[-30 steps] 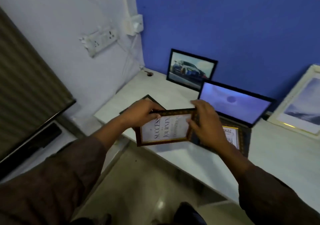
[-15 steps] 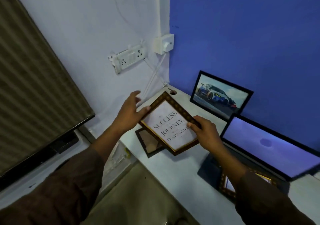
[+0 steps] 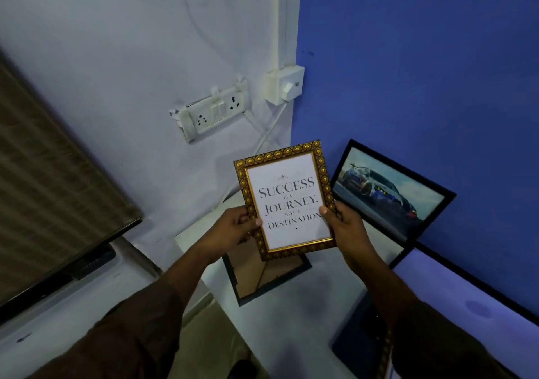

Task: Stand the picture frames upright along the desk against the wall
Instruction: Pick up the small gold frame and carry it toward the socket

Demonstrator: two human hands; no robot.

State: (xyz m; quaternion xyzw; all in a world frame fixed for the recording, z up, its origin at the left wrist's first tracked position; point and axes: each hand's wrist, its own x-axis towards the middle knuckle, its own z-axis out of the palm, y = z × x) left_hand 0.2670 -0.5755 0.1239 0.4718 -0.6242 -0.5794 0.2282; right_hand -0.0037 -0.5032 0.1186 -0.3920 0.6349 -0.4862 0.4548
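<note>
I hold a gold-patterned frame with the words "Success is a journey" [image 3: 287, 192] upright in portrait above the left end of the white desk [image 3: 300, 305]. My left hand [image 3: 230, 230] grips its left edge and my right hand [image 3: 345, 227] its right edge. Under it a dark frame [image 3: 262, 276] lies face down on the desk. A black car-picture frame [image 3: 388, 195] leans against the blue wall. To its right leans a black frame with a purple sky [image 3: 466, 297]. Another gold-edged frame [image 3: 370, 346] lies flat at the lower right, partly hidden by my right arm.
A white socket strip [image 3: 214, 113] and a plug box [image 3: 284, 85] with hanging cables sit on the white side wall above the desk corner. A dark screen [image 3: 52, 203] stands on a lower surface to the left. The desk's front edge runs diagonally below my arms.
I have turned the Success frame from tilted to upright portrait and raised it toward the wall corner. My left hand has closed on its left edge. My view has shifted left.
</note>
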